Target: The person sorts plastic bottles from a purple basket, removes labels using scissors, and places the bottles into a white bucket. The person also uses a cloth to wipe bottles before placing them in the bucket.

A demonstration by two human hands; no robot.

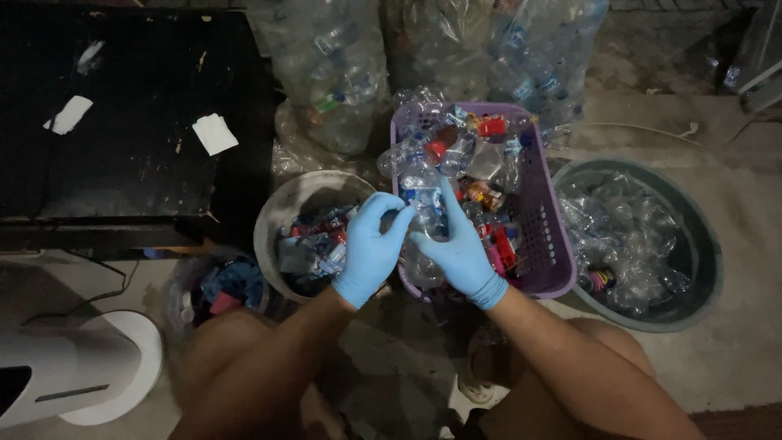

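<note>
Low in the frame's centre, two blue-gloved hands meet: the left hand [368, 248] and right hand [458, 244] each hold a pinching grip on a clear bottle [423, 200]. Behind lies a purple basket [547, 236]; left, a bucket [285, 213] of labels; right, a tub [702, 244]; at top, bottle-filled bags [334, 65].

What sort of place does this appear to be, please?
Probably an informal bottle-sorting spot on a concrete floor: big clear sacks of plastic bottles, a purple basket of crushed bottles, and a round tub holding more.
</note>
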